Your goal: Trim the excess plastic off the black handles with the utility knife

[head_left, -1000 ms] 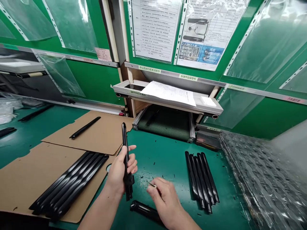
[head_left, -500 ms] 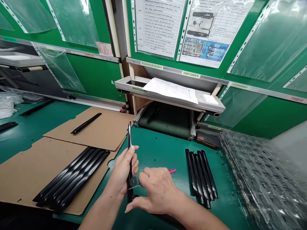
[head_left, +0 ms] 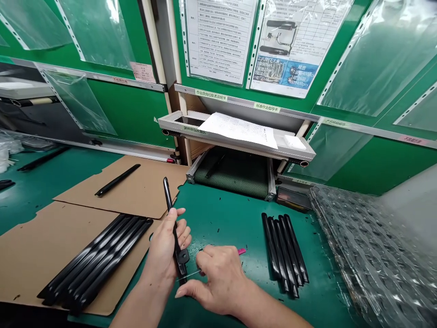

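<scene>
My left hand point(head_left: 167, 243) is wrapped round a long, glossy black plastic part point(head_left: 168, 191), which leans with its top to the left. Low on the part, a small tab with a hole point(head_left: 183, 256) sticks out to the right. My right hand point(head_left: 221, 275) is closed on a pink-handled knife point(head_left: 241, 251). Its thin blade reaches left to the part's lower end, below the tab, and my right thumb is beside that end. Most of the handle is hidden by my fingers.
Several similar black parts point(head_left: 99, 259) lie on cardboard point(head_left: 27, 246) at left; another group point(head_left: 285, 255) lies at right. One more part point(head_left: 118, 180) rests farther back. A conveyor belt point(head_left: 235, 175) sits under a shelf point(head_left: 239, 141). Clear plastic trays point(head_left: 368, 246) are stacked at far right.
The black part has tilted to the left and shifted left with my left hand. The knife blade has moved from beside the tab to the lower end. The whole view has shifted slightly.
</scene>
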The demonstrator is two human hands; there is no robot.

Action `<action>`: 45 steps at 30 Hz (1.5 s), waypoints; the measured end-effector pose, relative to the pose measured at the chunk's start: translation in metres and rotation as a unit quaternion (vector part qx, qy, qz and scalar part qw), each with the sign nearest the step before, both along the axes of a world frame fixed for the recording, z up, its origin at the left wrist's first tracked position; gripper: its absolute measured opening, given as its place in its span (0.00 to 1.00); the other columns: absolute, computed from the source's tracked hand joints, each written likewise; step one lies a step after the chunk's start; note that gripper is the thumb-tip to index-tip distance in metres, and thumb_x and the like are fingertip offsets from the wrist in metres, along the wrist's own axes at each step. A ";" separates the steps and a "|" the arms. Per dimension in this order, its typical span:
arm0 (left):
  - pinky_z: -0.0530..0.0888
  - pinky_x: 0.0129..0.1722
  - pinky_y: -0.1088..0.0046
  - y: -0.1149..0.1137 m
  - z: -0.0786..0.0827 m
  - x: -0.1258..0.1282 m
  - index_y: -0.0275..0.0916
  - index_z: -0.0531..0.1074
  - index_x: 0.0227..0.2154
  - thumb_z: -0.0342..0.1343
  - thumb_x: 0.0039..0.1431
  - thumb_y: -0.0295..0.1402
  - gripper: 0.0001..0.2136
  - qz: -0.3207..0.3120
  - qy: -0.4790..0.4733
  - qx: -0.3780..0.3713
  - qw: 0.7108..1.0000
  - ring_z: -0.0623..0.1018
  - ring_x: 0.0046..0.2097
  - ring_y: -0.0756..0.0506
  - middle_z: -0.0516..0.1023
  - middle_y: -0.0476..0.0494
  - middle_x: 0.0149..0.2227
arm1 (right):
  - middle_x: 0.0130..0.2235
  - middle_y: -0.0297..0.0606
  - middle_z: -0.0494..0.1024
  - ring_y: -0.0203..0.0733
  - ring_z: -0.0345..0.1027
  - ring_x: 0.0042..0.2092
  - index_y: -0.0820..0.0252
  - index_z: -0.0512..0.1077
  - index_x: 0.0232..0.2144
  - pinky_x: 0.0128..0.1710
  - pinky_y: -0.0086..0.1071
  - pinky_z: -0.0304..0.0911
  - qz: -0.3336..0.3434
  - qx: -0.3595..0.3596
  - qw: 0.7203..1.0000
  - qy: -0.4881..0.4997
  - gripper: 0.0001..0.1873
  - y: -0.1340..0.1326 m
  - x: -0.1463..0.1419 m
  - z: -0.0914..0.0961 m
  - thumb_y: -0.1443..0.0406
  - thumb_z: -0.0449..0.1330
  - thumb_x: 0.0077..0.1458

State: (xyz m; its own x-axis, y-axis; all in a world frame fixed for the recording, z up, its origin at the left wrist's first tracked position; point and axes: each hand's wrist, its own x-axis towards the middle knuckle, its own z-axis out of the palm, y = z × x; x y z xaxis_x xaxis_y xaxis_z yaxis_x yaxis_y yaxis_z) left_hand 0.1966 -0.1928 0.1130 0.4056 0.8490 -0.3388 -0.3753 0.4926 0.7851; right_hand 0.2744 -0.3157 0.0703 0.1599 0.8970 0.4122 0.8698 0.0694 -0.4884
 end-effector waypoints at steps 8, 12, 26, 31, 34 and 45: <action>0.55 0.13 0.80 0.001 0.001 -0.003 0.38 0.72 0.35 0.61 0.60 0.44 0.13 0.001 -0.001 0.019 1.000 0.52 0.16 0.55 0.54 0.60 0.16 | 0.20 0.33 0.66 0.33 0.56 0.22 0.58 0.59 0.19 0.25 0.34 0.34 0.027 0.003 1.000 0.003 0.35 -0.003 -0.004 0.001 0.37 0.46 0.63; 0.55 0.14 0.81 0.001 0.002 -0.004 0.38 0.73 0.36 0.61 0.60 0.44 0.13 0.032 0.015 0.063 0.997 0.54 0.17 0.56 0.55 0.59 0.17 | 0.18 0.29 0.59 0.31 0.49 0.21 0.59 0.54 0.17 0.25 0.33 0.36 0.080 0.022 0.993 0.086 0.35 -0.011 -0.005 0.005 0.40 0.52 0.62; 0.58 0.14 0.79 -0.006 0.008 -0.006 0.40 0.73 0.38 0.52 0.65 0.50 0.17 -0.001 0.013 0.052 0.999 0.55 0.16 0.54 0.57 0.57 0.16 | 0.35 0.36 0.73 0.39 0.65 0.36 0.55 0.77 0.49 0.36 0.32 0.58 0.007 -0.049 0.947 0.316 0.20 -0.008 0.031 0.012 0.54 0.50 0.69; 0.56 0.13 0.80 -0.006 0.004 -0.002 0.39 0.72 0.34 0.57 0.61 0.50 0.17 -0.027 0.016 0.018 0.999 0.52 0.16 0.54 0.54 0.59 0.15 | 0.35 0.38 0.80 0.41 0.72 0.36 0.52 0.83 0.42 0.35 0.32 0.65 0.034 0.000 0.928 0.370 0.12 -0.012 0.022 0.014 0.56 0.66 0.59; 0.56 0.13 0.80 -0.008 0.002 0.000 0.39 0.72 0.33 0.61 0.57 0.51 0.18 -0.051 0.011 0.010 0.999 0.53 0.16 0.55 0.55 0.59 0.15 | 0.34 0.37 0.83 0.42 0.74 0.35 0.50 0.84 0.37 0.34 0.33 0.66 0.025 0.014 0.922 0.386 0.08 -0.009 0.017 0.009 0.58 0.71 0.54; 0.56 0.13 0.78 -0.022 0.008 0.005 0.41 0.68 0.26 0.62 0.59 0.45 0.15 -0.004 -0.033 0.002 0.999 0.51 0.17 0.54 0.52 0.59 0.16 | 0.34 0.39 0.79 0.41 0.70 0.35 0.56 0.82 0.38 0.35 0.33 0.61 -0.124 0.049 0.925 0.355 0.14 0.017 0.014 0.004 0.57 0.58 0.64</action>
State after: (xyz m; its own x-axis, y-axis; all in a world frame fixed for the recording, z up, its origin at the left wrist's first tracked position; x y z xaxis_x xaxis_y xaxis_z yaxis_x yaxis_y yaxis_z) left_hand 0.2019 -0.2148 0.1214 0.4337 0.8469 -0.3076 -0.4226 0.4928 0.7606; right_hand 0.2885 -0.2991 0.0747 0.6172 0.7603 0.2024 0.3274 -0.0143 -0.9448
